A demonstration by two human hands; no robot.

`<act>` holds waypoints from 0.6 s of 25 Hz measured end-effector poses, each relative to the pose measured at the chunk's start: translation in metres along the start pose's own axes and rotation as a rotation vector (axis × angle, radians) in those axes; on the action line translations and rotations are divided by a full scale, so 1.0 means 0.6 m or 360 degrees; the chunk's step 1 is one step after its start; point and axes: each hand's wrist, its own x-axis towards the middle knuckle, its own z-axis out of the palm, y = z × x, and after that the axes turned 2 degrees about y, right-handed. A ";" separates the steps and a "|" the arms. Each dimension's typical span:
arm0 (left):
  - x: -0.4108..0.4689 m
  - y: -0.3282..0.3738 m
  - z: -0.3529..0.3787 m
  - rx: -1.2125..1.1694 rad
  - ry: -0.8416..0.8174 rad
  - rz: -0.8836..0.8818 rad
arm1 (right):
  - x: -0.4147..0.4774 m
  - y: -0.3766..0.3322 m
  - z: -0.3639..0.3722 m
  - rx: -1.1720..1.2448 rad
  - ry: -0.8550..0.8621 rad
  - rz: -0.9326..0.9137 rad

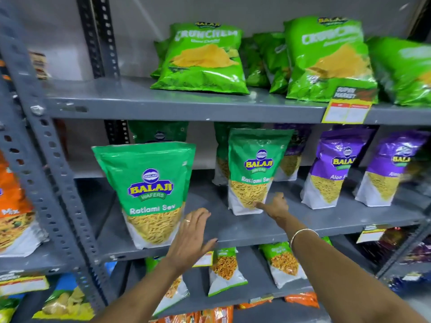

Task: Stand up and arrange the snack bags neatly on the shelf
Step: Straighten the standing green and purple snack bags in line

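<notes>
Two green Ratlami Sev bags stand upright on the middle grey shelf (pixel 233 229): a near one (pixel 149 192) at the front left and a farther one (pixel 254 169) set deeper. My left hand (pixel 193 236) hovers open just right of the near bag's lower corner, fingers spread, holding nothing. My right hand (pixel 274 206) reaches in and touches the bottom right corner of the farther bag with its fingertips; no full grip shows. Two purple Aloo Sev bags (pixel 335 169) (pixel 389 169) stand to the right.
Green Crunchex bags (pixel 205 59) lean on the top shelf (pixel 163 106). A perforated grey upright (pixel 46 171) stands at left, with an orange Mix bag (pixel 14 206) beyond it. Smaller snack bags (pixel 224 271) sit on the lower shelf. Yellow price tags (pixel 345 110) hang from shelf edges.
</notes>
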 end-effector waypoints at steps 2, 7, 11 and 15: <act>0.068 0.040 0.036 -0.0374 -0.0091 -0.0410 | 0.067 0.027 -0.027 0.0223 -0.0171 -0.0079; 0.218 0.081 0.093 -0.0891 -0.0218 -0.1187 | 0.197 0.067 -0.029 0.0502 -0.0651 -0.0298; 0.248 0.091 0.129 -0.1044 -0.0166 -0.1475 | 0.178 0.036 -0.041 0.0711 -0.1127 -0.0520; 0.236 0.120 0.130 -0.1059 -0.0050 -0.1525 | 0.161 0.047 -0.046 0.0763 -0.1126 -0.0457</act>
